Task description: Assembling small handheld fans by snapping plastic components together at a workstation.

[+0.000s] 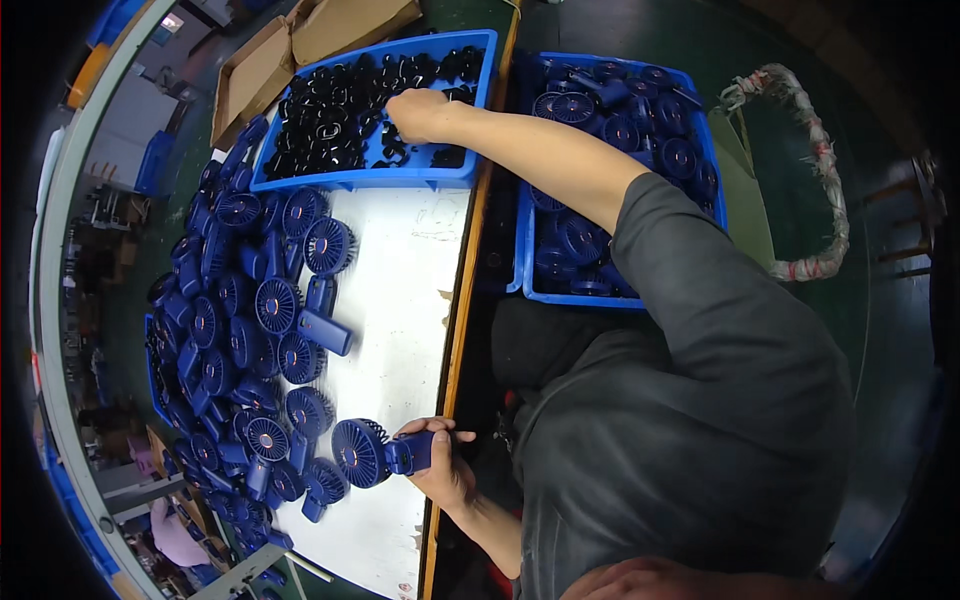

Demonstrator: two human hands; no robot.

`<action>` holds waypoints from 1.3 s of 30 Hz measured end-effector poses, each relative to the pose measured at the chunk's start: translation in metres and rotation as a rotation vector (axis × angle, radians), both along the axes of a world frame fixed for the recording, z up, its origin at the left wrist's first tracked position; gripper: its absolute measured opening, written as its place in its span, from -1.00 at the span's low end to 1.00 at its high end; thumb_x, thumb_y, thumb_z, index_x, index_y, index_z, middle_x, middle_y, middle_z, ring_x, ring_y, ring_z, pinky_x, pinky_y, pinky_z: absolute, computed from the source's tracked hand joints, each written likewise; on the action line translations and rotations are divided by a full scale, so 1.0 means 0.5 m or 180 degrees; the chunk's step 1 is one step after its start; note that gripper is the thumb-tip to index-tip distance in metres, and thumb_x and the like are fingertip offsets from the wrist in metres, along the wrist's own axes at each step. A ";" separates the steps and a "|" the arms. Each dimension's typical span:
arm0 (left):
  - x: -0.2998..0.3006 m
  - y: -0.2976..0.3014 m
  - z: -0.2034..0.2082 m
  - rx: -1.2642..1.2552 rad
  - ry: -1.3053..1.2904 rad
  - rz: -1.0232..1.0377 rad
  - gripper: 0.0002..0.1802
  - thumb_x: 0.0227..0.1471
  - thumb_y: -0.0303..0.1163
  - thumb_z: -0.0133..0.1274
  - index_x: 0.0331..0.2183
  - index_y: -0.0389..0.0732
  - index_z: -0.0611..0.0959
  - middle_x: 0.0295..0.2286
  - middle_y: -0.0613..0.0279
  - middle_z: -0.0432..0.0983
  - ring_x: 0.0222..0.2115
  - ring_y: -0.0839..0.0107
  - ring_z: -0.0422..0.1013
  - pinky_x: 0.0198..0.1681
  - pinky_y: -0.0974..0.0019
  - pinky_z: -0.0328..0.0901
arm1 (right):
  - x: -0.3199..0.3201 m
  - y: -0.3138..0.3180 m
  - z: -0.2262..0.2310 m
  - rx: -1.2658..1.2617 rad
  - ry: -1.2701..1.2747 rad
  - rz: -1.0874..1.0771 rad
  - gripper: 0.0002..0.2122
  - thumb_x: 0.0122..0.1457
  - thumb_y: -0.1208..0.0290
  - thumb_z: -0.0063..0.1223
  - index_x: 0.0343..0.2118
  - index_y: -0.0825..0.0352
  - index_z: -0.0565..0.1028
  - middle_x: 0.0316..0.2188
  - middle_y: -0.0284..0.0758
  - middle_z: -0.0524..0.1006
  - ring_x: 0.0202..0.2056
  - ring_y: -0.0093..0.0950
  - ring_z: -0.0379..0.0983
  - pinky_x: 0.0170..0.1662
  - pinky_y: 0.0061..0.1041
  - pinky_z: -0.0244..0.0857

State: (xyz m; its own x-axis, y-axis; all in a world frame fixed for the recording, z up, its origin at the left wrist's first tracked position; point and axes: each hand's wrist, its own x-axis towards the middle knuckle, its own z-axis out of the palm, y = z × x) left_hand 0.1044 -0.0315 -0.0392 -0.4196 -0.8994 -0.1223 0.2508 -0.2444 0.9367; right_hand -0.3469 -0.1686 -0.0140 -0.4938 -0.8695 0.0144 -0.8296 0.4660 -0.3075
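My left hand [443, 472] is closed around the handle of a dark blue handheld fan [360, 453], at the near edge of the white table. The fan's round head points away from me, over the tabletop. My right hand [420, 115] reaches into a shallow blue tray [400, 178] of small glossy black plastic parts [325, 120]. Its fingers are drawn together among the parts; what they grip, if anything, is hidden. Beside the held fan, a large pile of similar blue fans [277, 305] covers the far side of the table.
A deep blue crate [525, 240] filled with more blue fans stands beside the table, under my right arm. An open cardboard box [250, 80] sits behind the parts tray. A wrapped, curved handle [825, 170] stands past the crate. The table's wooden edge [462, 330] runs before me.
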 end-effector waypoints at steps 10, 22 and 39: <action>-0.008 0.002 0.006 -0.0036 -0.0253 0.0118 -0.67 0.02 -0.67 0.09 -0.13 -0.36 0.45 -0.40 0.05 0.46 -0.35 0.29 0.48 -0.47 0.29 0.58 | 0.006 -0.002 0.018 -0.0534 -0.0235 0.0037 -0.76 0.00 0.45 0.09 -0.26 0.40 0.62 -0.24 -0.03 0.62 -0.16 -0.11 0.58 -0.11 -0.16 0.45; -0.052 0.004 -0.008 -0.0104 -0.0118 0.0152 -0.46 0.10 -0.39 0.19 0.02 -0.39 0.35 -0.24 0.01 0.44 -0.33 0.35 0.46 -0.53 0.47 0.36 | 0.480 0.379 -0.035 -0.1210 -0.3092 0.2308 -0.78 0.13 0.40 0.14 -0.26 0.45 0.47 -0.36 -0.13 0.51 -0.27 -0.22 0.47 -0.18 -0.31 0.38; -0.086 0.081 0.007 0.1104 0.0338 -0.0622 -0.17 0.10 0.37 -0.12 0.06 -0.18 0.36 -0.26 0.06 0.48 -0.34 0.25 0.48 -0.67 0.34 0.40 | 0.462 0.383 0.003 -0.2050 -0.0995 0.2758 -0.75 0.13 0.31 0.13 -0.18 0.31 0.54 -0.33 -0.24 0.49 -0.24 -0.32 0.45 -0.23 -0.33 0.40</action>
State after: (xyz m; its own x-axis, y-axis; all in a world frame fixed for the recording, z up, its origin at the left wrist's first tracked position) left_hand 0.0614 0.0088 -0.0357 -0.6050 -0.7147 -0.3510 0.2594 -0.5937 0.7617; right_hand -0.1157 0.0228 -0.0123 0.2132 -0.7962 0.5662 -0.6408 -0.5514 -0.5342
